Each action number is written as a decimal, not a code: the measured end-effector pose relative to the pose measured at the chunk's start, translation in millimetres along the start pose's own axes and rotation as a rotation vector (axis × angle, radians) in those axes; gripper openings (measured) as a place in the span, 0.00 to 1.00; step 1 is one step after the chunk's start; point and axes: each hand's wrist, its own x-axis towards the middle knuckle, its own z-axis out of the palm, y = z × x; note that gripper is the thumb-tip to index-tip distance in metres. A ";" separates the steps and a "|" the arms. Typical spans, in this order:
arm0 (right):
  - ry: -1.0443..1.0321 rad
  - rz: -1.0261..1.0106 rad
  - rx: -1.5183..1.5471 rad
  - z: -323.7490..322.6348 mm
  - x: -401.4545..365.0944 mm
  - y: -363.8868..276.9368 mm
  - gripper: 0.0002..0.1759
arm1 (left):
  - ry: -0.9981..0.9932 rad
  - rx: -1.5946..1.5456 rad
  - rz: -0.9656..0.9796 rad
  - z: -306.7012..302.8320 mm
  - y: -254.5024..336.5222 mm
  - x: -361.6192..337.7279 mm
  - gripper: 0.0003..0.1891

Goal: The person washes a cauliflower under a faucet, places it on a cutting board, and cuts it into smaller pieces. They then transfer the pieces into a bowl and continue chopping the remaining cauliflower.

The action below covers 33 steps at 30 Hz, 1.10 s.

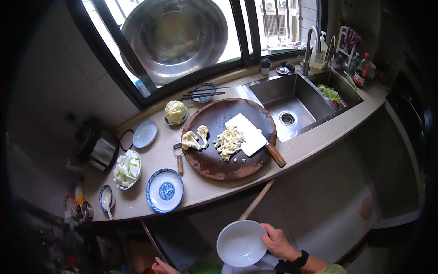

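In my right hand [278, 242] is a white bowl [242, 244], gripped by its rim and tilted so that its bare inside shows. It is in front of the counter, below the edge. My left hand [163, 266] is low at the bottom edge of the view, close to the edge of a cabinet door or drawer [155, 239]; its fingers show too little to tell their grip. On the round wooden chopping board [205, 166] are chopped cauliflower [229, 142], larger cauliflower florets [191, 140] and a cleaver [246, 132] lying flat, its wooden handle over the board's edge.
Left of the board are a peeler [179, 160], a blue-rimmed plate [155, 201], a bowl of cut pale-green vegetable [127, 170], a small dish with a spoon [106, 198] and a cooker [98, 146]. A cabbage [175, 112] sits behind. The sink [292, 96] is at right.
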 end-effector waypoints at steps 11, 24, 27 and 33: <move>0.255 -0.274 0.003 -133.4 98.2 -73.3 0.19 | -0.518 -0.328 -0.292 52.0 37.8 -94.6 0.17; 0.164 -0.014 0.102 -184.3 321.5 -117.4 0.23 | -1.228 -0.340 0.255 179.7 264.7 -185.8 0.16; 0.136 -0.006 0.004 -165.2 381.1 -109.3 0.23 | -1.245 -0.321 0.342 210.3 285.0 -194.7 0.17; 0.014 0.060 0.049 -112.8 447.6 -117.4 0.22 | -1.115 -0.227 0.698 225.0 286.5 -230.0 0.28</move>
